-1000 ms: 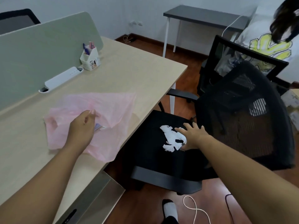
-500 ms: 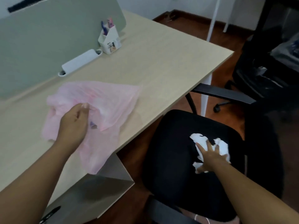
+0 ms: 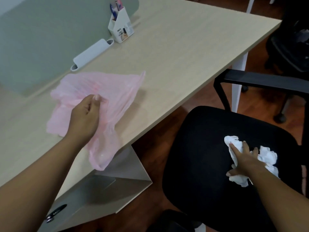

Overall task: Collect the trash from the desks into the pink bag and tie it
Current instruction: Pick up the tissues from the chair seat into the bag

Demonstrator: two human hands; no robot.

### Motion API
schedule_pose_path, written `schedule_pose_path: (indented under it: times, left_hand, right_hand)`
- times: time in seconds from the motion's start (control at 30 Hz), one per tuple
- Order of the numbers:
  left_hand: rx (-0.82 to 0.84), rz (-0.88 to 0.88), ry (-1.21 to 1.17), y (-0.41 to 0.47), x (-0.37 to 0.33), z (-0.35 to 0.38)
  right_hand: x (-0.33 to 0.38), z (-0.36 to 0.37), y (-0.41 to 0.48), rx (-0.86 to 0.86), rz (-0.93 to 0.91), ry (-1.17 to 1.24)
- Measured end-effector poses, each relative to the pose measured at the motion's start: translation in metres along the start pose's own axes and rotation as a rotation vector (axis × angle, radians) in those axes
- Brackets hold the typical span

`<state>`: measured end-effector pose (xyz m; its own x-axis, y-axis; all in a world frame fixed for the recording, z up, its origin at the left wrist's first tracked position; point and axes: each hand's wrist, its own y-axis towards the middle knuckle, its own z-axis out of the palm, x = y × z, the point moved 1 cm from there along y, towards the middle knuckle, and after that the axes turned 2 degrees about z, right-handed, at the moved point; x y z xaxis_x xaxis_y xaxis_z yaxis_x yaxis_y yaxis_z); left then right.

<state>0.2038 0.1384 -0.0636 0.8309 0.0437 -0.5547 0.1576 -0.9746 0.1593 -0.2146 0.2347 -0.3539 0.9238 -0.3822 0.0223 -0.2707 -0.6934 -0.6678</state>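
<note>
The thin pink bag (image 3: pixel 115 91) lies crumpled on the light wooden desk (image 3: pixel 184 47), one end drooping over the front edge. My left hand (image 3: pixel 85 118) pinches a fold of the bag near its middle. Crumpled white tissue paper (image 3: pixel 267 156) sits on the black seat of the office chair (image 3: pixel 200 156) to the right of the desk. My right hand (image 3: pixel 242 158) lies spread on top of that paper, fingers apart and curling over it, covering its middle.
A white pen holder (image 3: pixel 121 29) and a white power strip (image 3: pixel 92 55) stand against the grey-green divider (image 3: pixel 41 39). A grey cabinet (image 3: pixel 103 190) sits under the desk. The chair's armrest (image 3: pixel 260 81) runs close to the desk corner; a second black chair (image 3: pixel 291 47) is at right.
The camera has tilted further down and closer. My right hand has spread over the white paper on the seat. My left hand keeps its pinch on the pink bag.
</note>
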Motion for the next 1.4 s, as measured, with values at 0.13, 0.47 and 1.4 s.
schedule_pose_path:
  times: [0.13,0.47,1.4]
  left_hand:
    - [0.016,0.042,0.004,0.005,-0.005,0.002]
    - [0.028,0.051,-0.014,0.011,-0.006,0.009]
    - [0.073,0.056,-0.007,0.005,0.002,0.007]
  right_hand:
    - [-0.009,0.004,0.000,-0.197,-0.105,0.046]
    - [-0.027,0.001,-0.015,0.002,0.195,0.155]
    - [0.055,-0.014,0.003,-0.313,-0.310,-0.112]
